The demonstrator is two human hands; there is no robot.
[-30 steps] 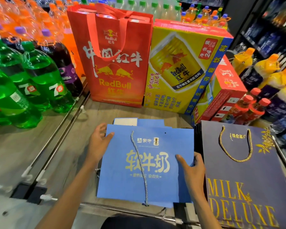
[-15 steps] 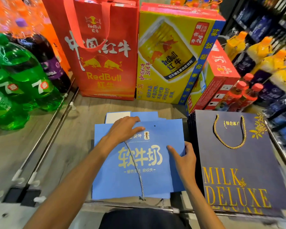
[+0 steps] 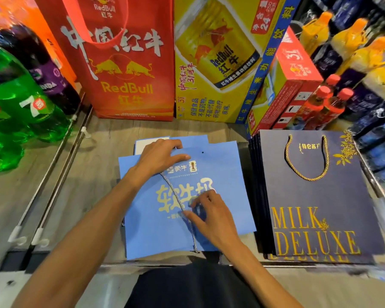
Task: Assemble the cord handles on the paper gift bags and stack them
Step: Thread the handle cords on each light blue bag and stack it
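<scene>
A flat light-blue paper gift bag point(image 3: 222, 174) lies on top of a small pile of like bags point(image 3: 193, 140) on the wooden shelf. A white-and-blue twisted cord point(image 3: 173, 190) runs down its face from near the top to the bottom edge. My left hand point(image 3: 158, 156) rests flat on the bag's top left part, covering the cord's upper end. My right hand point(image 3: 211, 216) sits on the middle of the bag, thumb and forefinger pinching the cord. To the right lies a stack of dark navy "Milk Deluxe" bags point(image 3: 316, 196), the top one with a gold cord handle point(image 3: 307, 177).
Behind the bags stand a red Red Bull bag point(image 3: 125, 74), a yellow Red Bull carton point(image 3: 220, 63) and a red carton point(image 3: 293, 74). Green soda bottles point(image 3: 20, 107) fill the left, juice bottles point(image 3: 353, 52) the right. A metal shelf rail point(image 3: 60, 165) runs along the left.
My left hand moved from the bag's left edge onto its top. My right hand left the bag's right edge and came to the cord in the middle. The view tilted downward.
</scene>
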